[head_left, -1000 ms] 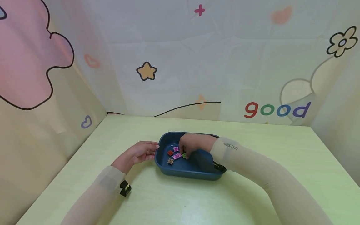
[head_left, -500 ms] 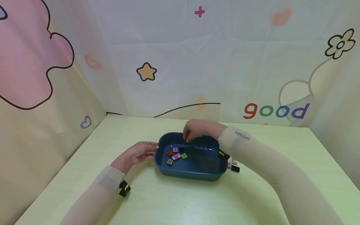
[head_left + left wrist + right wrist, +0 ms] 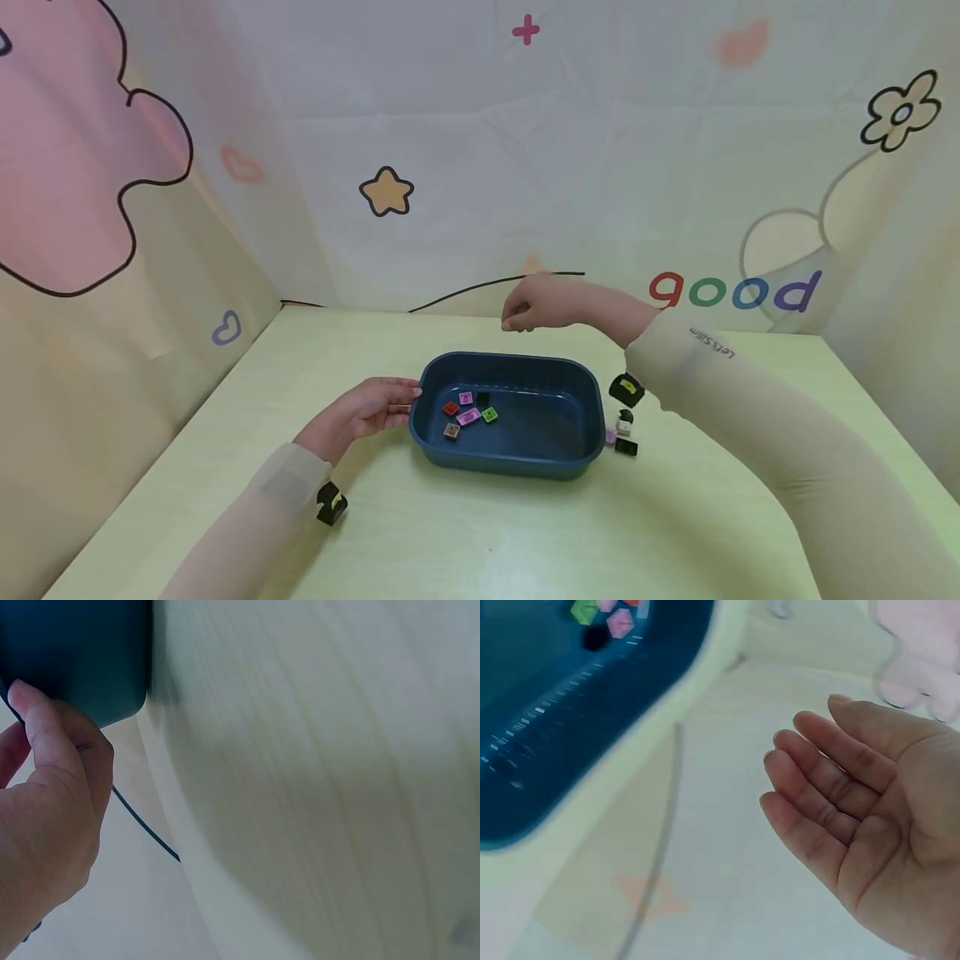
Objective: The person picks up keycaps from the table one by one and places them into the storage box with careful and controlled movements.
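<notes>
A dark blue plastic basin (image 3: 517, 462) stands on the table, with small bricks in its left part: pink (image 3: 468, 417), red (image 3: 450, 408), green (image 3: 490, 414), black (image 3: 483, 398) and brown (image 3: 452, 431) ones among them. My left hand (image 3: 372, 407) holds the basin's left end at the rim; in the left wrist view the thumb lies against its wall. Beyond the far rim my right hand (image 3: 543, 302) hangs in the air, apart from the basin. Its fingers are loosely curled around nothing, as the right wrist view shows the bare palm (image 3: 900, 832).
Right of the basin lie more small pieces on the pale wooden table (image 3: 480, 533): a black one (image 3: 626, 447), a white one (image 3: 623, 427) and a lilac one (image 3: 611, 437). A printed curtain (image 3: 465, 125) hangs behind the table.
My right hand has risen out of the basin and moved back past its far rim. The green and black bricks and the pieces to the right have come into view. The left hand stays put.
</notes>
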`<action>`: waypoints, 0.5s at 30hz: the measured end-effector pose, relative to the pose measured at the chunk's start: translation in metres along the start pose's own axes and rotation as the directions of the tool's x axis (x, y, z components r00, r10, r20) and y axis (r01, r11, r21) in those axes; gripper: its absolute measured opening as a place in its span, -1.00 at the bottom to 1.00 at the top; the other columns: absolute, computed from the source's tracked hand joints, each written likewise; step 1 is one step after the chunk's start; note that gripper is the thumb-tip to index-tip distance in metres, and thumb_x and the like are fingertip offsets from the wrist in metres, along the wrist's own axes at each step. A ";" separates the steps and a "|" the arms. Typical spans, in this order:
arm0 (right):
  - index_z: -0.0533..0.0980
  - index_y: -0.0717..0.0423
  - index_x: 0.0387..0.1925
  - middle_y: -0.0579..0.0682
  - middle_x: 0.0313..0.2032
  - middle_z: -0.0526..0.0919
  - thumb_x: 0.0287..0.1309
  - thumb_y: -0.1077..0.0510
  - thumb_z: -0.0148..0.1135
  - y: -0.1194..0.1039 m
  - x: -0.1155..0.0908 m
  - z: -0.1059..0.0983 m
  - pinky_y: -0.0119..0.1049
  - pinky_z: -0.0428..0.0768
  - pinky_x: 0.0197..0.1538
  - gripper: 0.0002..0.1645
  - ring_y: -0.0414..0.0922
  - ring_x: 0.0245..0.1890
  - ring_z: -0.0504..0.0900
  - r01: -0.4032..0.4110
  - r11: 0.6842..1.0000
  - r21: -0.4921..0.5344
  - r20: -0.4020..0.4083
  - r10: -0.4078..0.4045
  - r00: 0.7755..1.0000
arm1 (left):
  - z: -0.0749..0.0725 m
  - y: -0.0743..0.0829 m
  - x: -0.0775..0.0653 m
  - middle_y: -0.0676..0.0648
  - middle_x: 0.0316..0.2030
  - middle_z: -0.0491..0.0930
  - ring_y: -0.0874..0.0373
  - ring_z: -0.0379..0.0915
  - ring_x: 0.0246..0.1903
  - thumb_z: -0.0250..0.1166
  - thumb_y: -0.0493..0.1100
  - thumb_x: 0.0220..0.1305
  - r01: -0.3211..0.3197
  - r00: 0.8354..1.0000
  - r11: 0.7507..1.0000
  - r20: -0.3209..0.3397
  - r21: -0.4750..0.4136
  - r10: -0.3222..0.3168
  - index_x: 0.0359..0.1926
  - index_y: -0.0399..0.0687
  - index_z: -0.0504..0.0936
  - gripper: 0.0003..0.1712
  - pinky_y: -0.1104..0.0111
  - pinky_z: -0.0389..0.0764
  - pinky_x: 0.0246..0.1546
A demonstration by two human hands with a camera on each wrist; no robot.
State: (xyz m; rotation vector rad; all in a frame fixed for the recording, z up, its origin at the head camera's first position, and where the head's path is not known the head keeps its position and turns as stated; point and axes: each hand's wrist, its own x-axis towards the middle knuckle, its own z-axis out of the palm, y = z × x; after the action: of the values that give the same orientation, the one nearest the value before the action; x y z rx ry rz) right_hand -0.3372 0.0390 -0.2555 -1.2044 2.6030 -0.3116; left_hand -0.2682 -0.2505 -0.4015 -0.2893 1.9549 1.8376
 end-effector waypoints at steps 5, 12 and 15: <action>0.68 0.20 0.00 0.09 -0.19 0.77 0.46 0.12 0.16 -0.005 -0.037 -0.028 -0.09 0.67 0.02 -0.71 -0.05 -0.21 0.67 -0.008 0.998 0.061 -0.107 0.015 0.994 | 0.001 0.002 -0.001 0.08 -0.38 0.67 0.29 0.62 -0.41 0.09 -0.24 0.55 -0.007 1.000 1.000 0.009 -0.001 0.007 0.41 -0.39 0.33 -0.48 0.56 0.73 -0.33; 0.69 0.12 -0.03 -0.02 -0.21 0.78 0.44 0.07 0.21 0.005 -0.090 -0.036 -0.11 0.67 -0.03 -0.73 -0.14 -0.22 0.67 -0.049 0.997 0.065 -0.171 0.059 0.984 | 0.000 0.001 0.002 0.08 -0.37 0.67 0.30 0.64 -0.41 0.08 -0.24 0.56 -0.005 1.000 1.000 0.011 0.008 0.005 0.43 -0.40 0.31 -0.46 0.55 0.73 -0.31; 0.70 0.12 -0.03 -0.02 -0.18 0.79 0.44 0.07 0.22 0.014 -0.110 -0.030 -0.10 0.70 -0.03 -0.73 -0.15 -0.20 0.68 -0.062 0.996 0.069 -0.190 0.074 0.979 | 0.001 0.001 0.001 0.09 -0.38 0.68 0.30 0.64 -0.41 0.08 -0.25 0.56 -0.008 1.000 1.000 0.019 0.001 0.008 0.44 -0.41 0.29 -0.45 0.55 0.74 -0.31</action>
State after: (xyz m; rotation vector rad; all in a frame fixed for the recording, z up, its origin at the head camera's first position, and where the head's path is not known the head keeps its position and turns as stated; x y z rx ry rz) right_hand -0.2880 0.1356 -0.2158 -1.1119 2.7671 -0.5160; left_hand -0.2691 -0.2489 -0.4013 -0.2637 1.9468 1.8380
